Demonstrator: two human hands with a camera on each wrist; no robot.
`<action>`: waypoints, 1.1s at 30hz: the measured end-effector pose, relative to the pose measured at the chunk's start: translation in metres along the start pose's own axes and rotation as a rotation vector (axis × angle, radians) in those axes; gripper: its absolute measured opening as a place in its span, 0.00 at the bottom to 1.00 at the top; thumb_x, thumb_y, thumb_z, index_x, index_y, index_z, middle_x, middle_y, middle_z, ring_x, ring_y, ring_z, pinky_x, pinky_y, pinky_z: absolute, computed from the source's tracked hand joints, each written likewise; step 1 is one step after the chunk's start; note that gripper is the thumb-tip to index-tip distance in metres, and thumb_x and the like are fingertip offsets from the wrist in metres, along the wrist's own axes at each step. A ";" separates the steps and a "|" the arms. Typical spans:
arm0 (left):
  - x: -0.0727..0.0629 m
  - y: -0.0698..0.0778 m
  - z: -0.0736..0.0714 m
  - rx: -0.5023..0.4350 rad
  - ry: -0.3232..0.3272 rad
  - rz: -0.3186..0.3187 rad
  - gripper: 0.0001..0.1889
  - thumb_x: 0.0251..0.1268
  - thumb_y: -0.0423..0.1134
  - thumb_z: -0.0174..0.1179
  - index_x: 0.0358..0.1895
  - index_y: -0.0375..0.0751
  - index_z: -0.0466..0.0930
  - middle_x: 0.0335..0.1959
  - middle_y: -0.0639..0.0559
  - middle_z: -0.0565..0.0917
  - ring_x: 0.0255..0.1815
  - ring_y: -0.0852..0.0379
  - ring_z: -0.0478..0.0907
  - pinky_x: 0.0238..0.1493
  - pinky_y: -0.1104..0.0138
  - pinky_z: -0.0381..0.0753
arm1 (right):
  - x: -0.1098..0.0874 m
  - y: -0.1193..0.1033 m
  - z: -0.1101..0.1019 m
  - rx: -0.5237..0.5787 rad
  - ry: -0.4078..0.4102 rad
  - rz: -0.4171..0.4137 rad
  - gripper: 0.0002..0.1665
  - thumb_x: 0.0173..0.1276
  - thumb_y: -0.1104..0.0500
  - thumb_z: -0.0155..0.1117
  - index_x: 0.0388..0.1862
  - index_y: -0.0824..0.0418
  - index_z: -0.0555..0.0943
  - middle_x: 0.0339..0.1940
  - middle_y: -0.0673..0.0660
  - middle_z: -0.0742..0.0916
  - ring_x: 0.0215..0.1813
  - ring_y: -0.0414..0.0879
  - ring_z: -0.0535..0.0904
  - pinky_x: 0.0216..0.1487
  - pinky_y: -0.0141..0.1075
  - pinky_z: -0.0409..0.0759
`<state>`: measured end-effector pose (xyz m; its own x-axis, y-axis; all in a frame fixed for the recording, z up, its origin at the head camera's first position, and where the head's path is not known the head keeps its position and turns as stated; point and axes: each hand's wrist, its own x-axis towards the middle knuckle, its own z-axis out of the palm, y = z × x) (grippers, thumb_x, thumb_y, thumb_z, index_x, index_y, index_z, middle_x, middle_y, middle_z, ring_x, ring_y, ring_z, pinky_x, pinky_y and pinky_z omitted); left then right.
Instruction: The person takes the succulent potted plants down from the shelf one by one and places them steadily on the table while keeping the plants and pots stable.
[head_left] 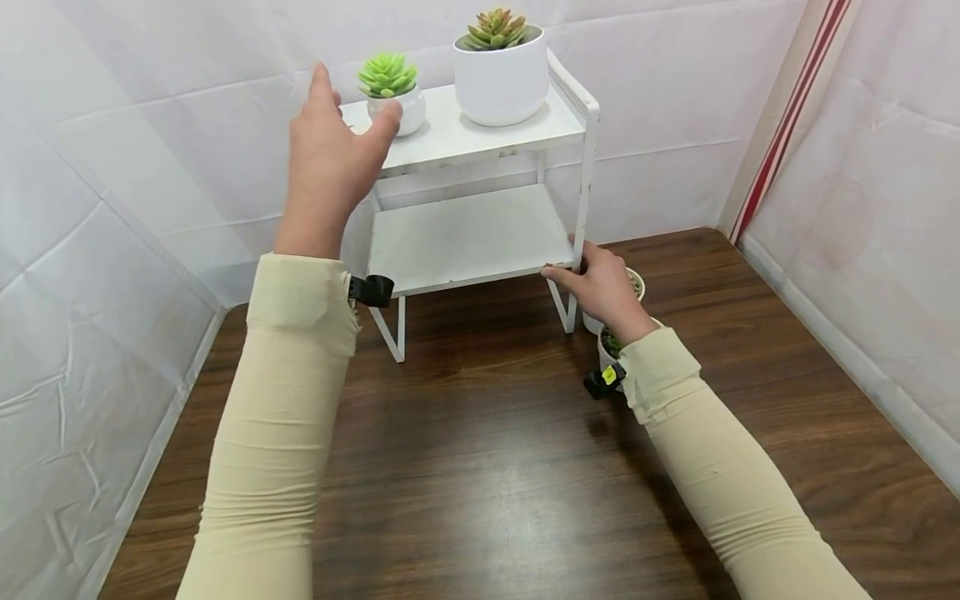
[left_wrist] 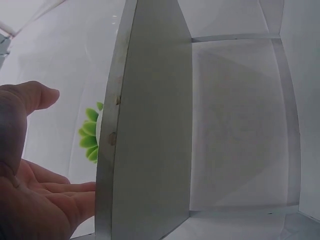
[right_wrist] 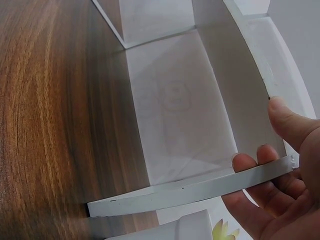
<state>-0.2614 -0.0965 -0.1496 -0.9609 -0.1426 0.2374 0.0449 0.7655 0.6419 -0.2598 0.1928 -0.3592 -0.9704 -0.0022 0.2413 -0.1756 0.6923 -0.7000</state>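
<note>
A white two-tier shelf rack (head_left: 472, 237) stands on the wooden table, turned slightly. On its top tier sit a small white pot (head_left: 408, 112) holding a bright green succulent (head_left: 387, 75) and a larger white pot (head_left: 501, 79) with a reddish-green succulent (head_left: 497, 30). My left hand (head_left: 330, 154) is at the left end of the top tier, thumb and fingers spread wide; the thumb overlaps the small pot in the head view. At the lower right corner, my right hand (head_left: 602, 283) grips the rack, fingers curled around its side bar (right_wrist: 200, 191) and thumb at the lower tier's front edge.
Two more potted plants stand on the table (head_left: 465, 467) beside the rack's right leg, partly hidden by the right hand and sleeve: a rear pot (head_left: 636, 283) and a front pot (head_left: 606, 354). White sheeting (head_left: 667, 108) hangs behind and on both sides.
</note>
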 end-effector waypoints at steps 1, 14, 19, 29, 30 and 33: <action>0.000 0.000 0.001 0.008 -0.004 -0.002 0.50 0.62 0.68 0.47 0.79 0.54 0.32 0.78 0.57 0.55 0.79 0.60 0.49 0.77 0.67 0.51 | 0.000 0.000 0.000 0.000 -0.001 0.001 0.46 0.64 0.38 0.65 0.72 0.64 0.66 0.41 0.66 0.86 0.37 0.53 0.81 0.39 0.45 0.79; 0.007 0.006 0.005 0.056 -0.058 -0.051 0.50 0.60 0.70 0.46 0.79 0.50 0.36 0.80 0.56 0.49 0.80 0.59 0.45 0.78 0.63 0.51 | -0.002 0.000 0.000 0.020 -0.002 0.003 0.46 0.63 0.38 0.65 0.71 0.63 0.67 0.42 0.65 0.86 0.38 0.53 0.82 0.39 0.45 0.80; 0.010 0.008 0.006 0.083 -0.071 -0.050 0.50 0.61 0.69 0.47 0.79 0.47 0.38 0.80 0.54 0.48 0.80 0.58 0.45 0.78 0.65 0.50 | -0.002 -0.001 0.001 0.013 0.002 -0.002 0.46 0.64 0.37 0.65 0.71 0.63 0.67 0.40 0.64 0.86 0.36 0.53 0.82 0.37 0.44 0.80; 0.016 0.011 0.009 0.154 -0.056 -0.058 0.45 0.60 0.67 0.48 0.75 0.43 0.54 0.74 0.49 0.63 0.73 0.53 0.62 0.71 0.60 0.65 | -0.003 -0.003 0.001 0.014 -0.004 0.009 0.46 0.63 0.37 0.65 0.72 0.62 0.67 0.42 0.64 0.86 0.37 0.52 0.82 0.38 0.44 0.79; 0.016 0.011 0.009 0.157 -0.057 -0.062 0.45 0.60 0.67 0.48 0.75 0.43 0.55 0.74 0.49 0.64 0.72 0.53 0.63 0.71 0.60 0.66 | -0.003 -0.003 0.001 0.014 -0.004 0.010 0.46 0.63 0.37 0.65 0.72 0.62 0.67 0.42 0.64 0.86 0.37 0.52 0.82 0.38 0.44 0.79; 0.019 0.013 0.008 0.166 -0.062 -0.072 0.44 0.60 0.68 0.48 0.74 0.42 0.57 0.73 0.49 0.66 0.71 0.53 0.66 0.69 0.59 0.68 | -0.004 -0.004 0.001 0.017 -0.003 0.011 0.45 0.63 0.37 0.65 0.71 0.62 0.68 0.42 0.64 0.86 0.37 0.52 0.82 0.37 0.44 0.79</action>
<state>-0.2809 -0.0842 -0.1432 -0.9752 -0.1655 0.1466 -0.0651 0.8485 0.5252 -0.2559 0.1894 -0.3586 -0.9728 0.0032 0.2314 -0.1676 0.6799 -0.7139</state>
